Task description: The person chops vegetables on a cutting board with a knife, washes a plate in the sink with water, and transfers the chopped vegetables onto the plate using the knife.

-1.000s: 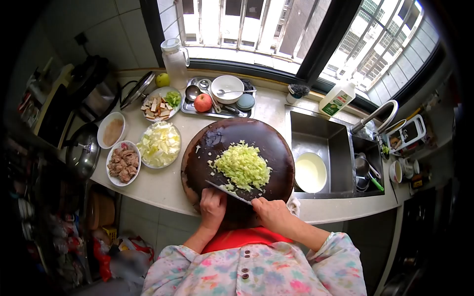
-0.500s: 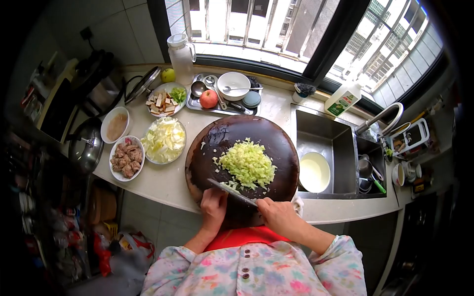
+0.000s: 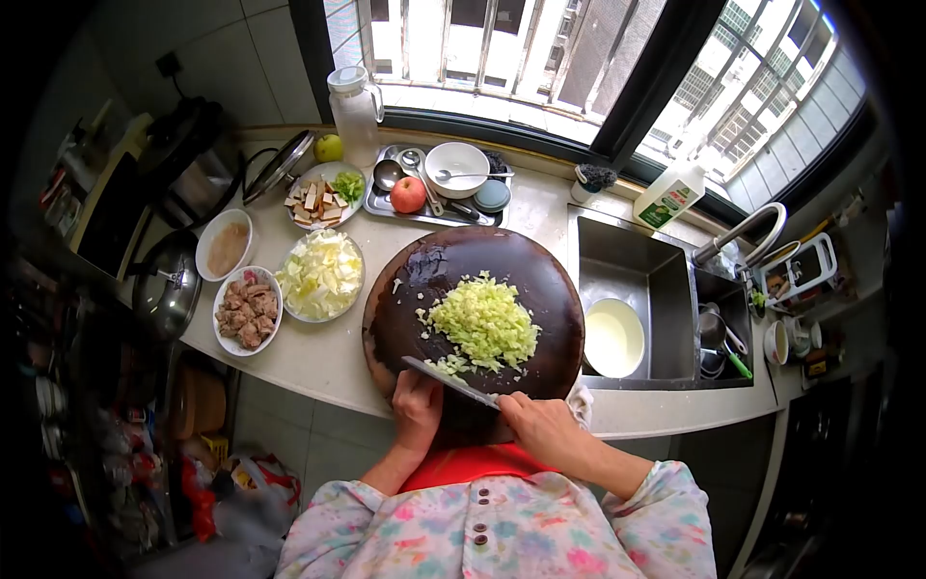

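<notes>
A cleaver, seen almost edge-on, lies slantwise over the near part of a round dark chopping board. My right hand is closed around its handle end. At the blade's other end my left hand has its fingers curled against the blade. Just beyond the cleaver, a heap of finely chopped pale green cabbage covers the middle of the board. Some loose bits lie close to the blade. My fingertips are partly hidden behind the cleaver and my knuckles.
Left of the board stand a bowl of cut cabbage, a bowl of meat chunks and a plate of sliced tofu-like pieces. A tray with an apple lies behind. The sink is at the right.
The cleaver and both hands have shifted very slightly towards me and to the left. The chopped cabbage heap looks the same.
</notes>
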Action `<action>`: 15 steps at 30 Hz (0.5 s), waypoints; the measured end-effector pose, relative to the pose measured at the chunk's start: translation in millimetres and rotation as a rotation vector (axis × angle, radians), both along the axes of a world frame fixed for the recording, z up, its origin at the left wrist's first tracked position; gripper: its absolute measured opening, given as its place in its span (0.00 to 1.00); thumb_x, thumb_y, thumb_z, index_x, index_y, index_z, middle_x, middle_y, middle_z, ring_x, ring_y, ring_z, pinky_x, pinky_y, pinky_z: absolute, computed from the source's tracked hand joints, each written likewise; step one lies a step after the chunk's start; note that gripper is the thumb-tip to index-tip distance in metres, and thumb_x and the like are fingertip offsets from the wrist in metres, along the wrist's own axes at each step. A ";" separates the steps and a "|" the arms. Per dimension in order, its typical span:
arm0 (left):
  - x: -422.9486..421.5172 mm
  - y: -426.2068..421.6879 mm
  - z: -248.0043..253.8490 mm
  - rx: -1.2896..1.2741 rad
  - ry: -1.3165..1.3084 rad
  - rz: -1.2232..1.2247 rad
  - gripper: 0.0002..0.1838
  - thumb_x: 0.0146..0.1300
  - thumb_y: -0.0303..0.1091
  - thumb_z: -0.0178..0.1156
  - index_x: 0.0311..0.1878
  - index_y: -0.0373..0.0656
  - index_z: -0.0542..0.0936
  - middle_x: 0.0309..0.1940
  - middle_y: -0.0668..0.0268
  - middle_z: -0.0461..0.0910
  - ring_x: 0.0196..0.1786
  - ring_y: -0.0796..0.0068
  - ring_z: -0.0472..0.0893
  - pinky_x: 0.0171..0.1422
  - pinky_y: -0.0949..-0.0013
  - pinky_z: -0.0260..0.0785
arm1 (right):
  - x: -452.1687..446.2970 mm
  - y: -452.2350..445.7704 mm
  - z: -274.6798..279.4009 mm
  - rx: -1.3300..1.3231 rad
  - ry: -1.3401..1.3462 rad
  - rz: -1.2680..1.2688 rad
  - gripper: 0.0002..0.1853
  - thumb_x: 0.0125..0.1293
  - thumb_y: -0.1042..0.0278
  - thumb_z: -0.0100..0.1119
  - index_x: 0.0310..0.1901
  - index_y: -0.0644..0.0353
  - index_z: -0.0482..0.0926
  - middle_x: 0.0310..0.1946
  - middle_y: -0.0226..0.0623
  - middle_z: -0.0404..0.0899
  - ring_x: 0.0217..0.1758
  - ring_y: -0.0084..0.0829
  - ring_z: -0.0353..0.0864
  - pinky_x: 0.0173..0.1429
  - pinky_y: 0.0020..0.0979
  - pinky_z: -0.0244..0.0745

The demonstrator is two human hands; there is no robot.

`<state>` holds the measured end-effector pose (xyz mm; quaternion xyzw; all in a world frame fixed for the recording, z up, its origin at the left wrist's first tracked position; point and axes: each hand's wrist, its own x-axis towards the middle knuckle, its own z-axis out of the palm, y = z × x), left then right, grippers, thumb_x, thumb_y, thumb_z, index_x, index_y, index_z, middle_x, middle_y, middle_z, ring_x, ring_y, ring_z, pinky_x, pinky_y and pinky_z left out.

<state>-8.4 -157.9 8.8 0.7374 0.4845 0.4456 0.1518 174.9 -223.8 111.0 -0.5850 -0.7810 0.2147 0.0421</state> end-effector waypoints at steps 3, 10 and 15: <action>0.8 -0.6 -2.8 -0.001 -0.016 0.000 0.08 0.43 0.17 0.59 0.28 0.39 0.77 0.29 0.58 0.74 0.35 0.54 0.75 0.40 0.57 0.69 | 2.0 2.0 -6.5 0.009 -0.024 0.004 0.11 0.55 0.71 0.56 0.39 0.59 0.68 0.31 0.40 0.74 0.27 0.43 0.78 0.27 0.41 0.71; -0.3 -4.8 -4.3 0.034 -0.016 0.006 0.08 0.44 0.17 0.59 0.29 0.39 0.77 0.29 0.56 0.74 0.35 0.53 0.75 0.40 0.57 0.69 | -0.6 -1.0 -8.3 0.070 0.036 0.045 0.11 0.54 0.71 0.56 0.38 0.61 0.67 0.29 0.41 0.73 0.25 0.43 0.78 0.24 0.40 0.71; -3.3 -7.1 -3.7 0.018 -0.003 0.023 0.07 0.45 0.18 0.59 0.29 0.39 0.77 0.29 0.56 0.73 0.35 0.53 0.74 0.40 0.56 0.69 | -3.7 2.6 -0.6 0.025 0.039 0.040 0.11 0.54 0.70 0.56 0.37 0.61 0.67 0.28 0.41 0.74 0.26 0.44 0.79 0.25 0.40 0.72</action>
